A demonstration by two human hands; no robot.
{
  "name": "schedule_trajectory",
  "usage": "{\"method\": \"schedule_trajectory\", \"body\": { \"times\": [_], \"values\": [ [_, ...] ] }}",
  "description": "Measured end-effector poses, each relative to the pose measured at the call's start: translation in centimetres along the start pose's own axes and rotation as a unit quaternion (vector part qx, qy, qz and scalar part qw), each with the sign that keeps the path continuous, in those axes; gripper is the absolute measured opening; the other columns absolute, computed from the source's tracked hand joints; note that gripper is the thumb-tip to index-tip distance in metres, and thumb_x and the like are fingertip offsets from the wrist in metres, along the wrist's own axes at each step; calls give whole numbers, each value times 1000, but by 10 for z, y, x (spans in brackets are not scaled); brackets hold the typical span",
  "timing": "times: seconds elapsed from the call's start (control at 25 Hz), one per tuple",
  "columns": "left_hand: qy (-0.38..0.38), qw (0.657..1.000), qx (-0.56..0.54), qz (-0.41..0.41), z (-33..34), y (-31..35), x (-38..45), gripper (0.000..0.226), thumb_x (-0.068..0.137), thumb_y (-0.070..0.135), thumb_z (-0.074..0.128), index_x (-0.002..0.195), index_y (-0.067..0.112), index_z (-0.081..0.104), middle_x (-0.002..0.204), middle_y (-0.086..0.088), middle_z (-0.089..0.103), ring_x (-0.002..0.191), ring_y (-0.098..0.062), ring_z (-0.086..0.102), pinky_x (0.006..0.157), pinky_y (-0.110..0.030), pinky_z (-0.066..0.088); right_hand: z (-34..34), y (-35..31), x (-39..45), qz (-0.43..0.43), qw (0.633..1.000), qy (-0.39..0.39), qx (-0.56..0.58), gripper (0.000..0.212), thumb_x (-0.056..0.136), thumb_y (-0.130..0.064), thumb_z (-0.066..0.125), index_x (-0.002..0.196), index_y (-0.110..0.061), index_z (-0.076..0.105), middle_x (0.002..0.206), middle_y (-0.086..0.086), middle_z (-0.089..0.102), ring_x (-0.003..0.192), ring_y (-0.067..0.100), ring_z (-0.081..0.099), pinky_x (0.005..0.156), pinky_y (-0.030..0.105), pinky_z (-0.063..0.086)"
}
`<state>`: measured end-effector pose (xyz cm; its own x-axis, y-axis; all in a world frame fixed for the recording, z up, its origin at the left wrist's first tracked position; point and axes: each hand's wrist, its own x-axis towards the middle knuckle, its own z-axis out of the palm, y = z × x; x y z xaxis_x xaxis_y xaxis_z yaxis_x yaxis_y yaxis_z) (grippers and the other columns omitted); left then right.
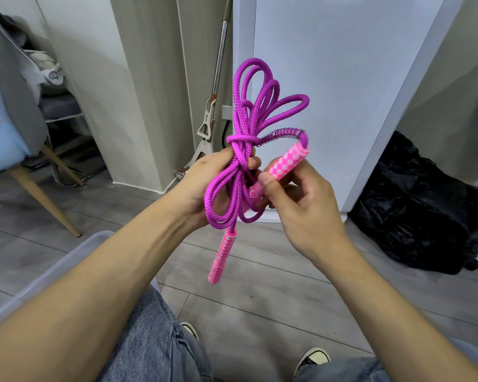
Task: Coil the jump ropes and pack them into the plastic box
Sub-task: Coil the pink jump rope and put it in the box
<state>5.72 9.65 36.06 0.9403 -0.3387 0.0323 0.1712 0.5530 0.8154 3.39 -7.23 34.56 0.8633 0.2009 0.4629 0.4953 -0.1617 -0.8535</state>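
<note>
Even, soft indoor light, fairly bright, with weak shadows. A white glossy panel (342,78) carries pale glare near its top edge. Wide-angle distortion bends verticals at the frame edges; both forearms near the lower corners appear slightly soft.

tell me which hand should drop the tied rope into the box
Left, probably. The left hand already grips the purple rope bundle just below its wrap, and the plastic box sits low on that side. The right hand only pinches one pink handle and can simply let go.
</note>
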Motion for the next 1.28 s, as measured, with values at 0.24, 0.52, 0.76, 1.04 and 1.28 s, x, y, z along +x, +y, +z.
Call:
{"method": "schedule_trajectory", "body": {
  "times": [0.24, 0.52, 0.76, 1.04, 1.28],
  "values": [
    [45, 984, 161, 53, 0, -1, -3, 24, 104, 17, 42, 91, 5, 59, 72, -5, 59, 75, -22, 54, 88, -42, 45, -2, 0, 9, 53, 997, 43, -41, 21, 103, -36, 48, 87, -23, 51, 72, 14, 58, 62, 33, 54, 60, 49, 49],
    [79, 943, 315, 76, 6, -2, -4, 33, 106, 24, 38, 82, 9, 55, 74, -4, 56, 68, -16, 47, 73, -31, 41, 5, -5, 11, 254, 933, 91, 236, 36, 104, -25, 48, 70, -14, 46, 46, 0, 40, 38, 16, 42, 49, 29, 32],
    [127, 875, 442, 149, 4, -9, -2, 27, 106, 29, 39, 104, 10, 57, 83, -9, 59, 69, -23, 49, 65, -43, 42, 7, 2, 10, 268, 932, 73, 233, 27, 105, -27, 49, 88, -6, 57, 64, 9, 62, 52, 22, 66, 49, 27, 40],
    [121, 863, 467, 152, 5, -16, -7, 22, 106, 31, 39, 110, 15, 54, 82, -12, 59, 64, -19, 53, 67, -54, 50, 5, 5, 6, 260, 951, -108, 128, 30, 102, -17, 51, 76, -12, 65, 66, 5, 68, 57, 15, 52, 53, 27, 33],
    [214, 839, 468, 177, 7, -20, -2, 18, 104, 29, 46, 109, 14, 54, 81, 2, 64, 66, -18, 61, 65, -46, 53, 6, 3, 2, 295, 942, -146, 63, 23, 95, -25, 42, 87, -17, 63, 81, 1, 69, 76, 16, 60, 77, 38, 47]
  ]
}}
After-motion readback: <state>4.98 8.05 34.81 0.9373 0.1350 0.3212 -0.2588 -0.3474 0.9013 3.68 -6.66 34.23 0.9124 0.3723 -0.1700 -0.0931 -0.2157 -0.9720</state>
